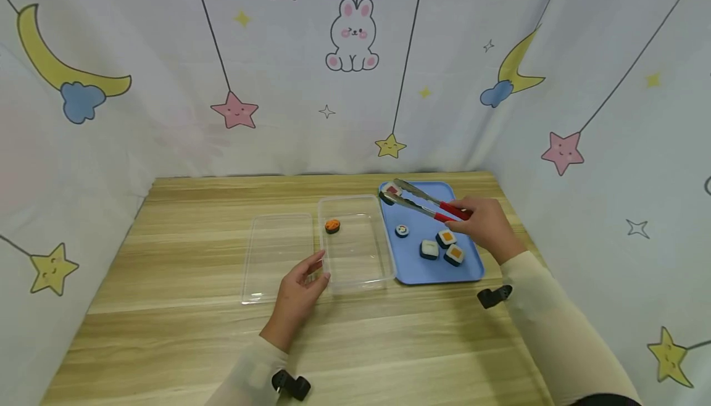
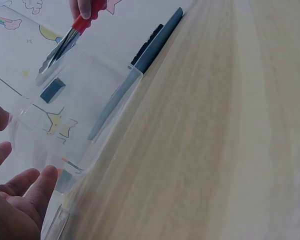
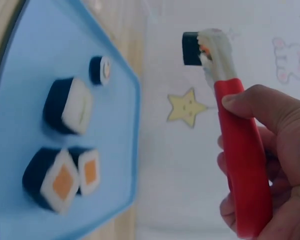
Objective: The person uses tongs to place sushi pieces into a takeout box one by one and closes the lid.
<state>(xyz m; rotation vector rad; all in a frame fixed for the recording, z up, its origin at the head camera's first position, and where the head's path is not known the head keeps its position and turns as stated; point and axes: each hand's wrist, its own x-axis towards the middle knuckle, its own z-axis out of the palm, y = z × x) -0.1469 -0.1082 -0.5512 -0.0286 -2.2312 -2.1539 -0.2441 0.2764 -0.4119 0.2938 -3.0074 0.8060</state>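
Note:
My right hand (image 1: 482,224) grips red-handled tongs (image 3: 242,155). Between the tong tips is a toy sushi roll (image 1: 390,190) with a red centre, lifted above the blue tray's far left corner; the right wrist view shows its dark side. My left hand (image 1: 300,292) touches the left wall of a clear plastic box (image 1: 358,282) with its fingertips, fingers spread and not wrapped around it. Inside the box, near its left wall, sits an orange-topped sushi piece (image 1: 332,226). Through the box wall, the left wrist view shows a dark sushi side (image 2: 53,90).
On the blue tray (image 1: 411,273) lie a small roll (image 1: 402,231), a white-topped roll (image 1: 429,249) and two orange-centred rolls (image 1: 454,255). A clear lid (image 1: 278,258) lies left of the box. A patterned curtain (image 1: 289,147) borders the wooden table (image 1: 355,356).

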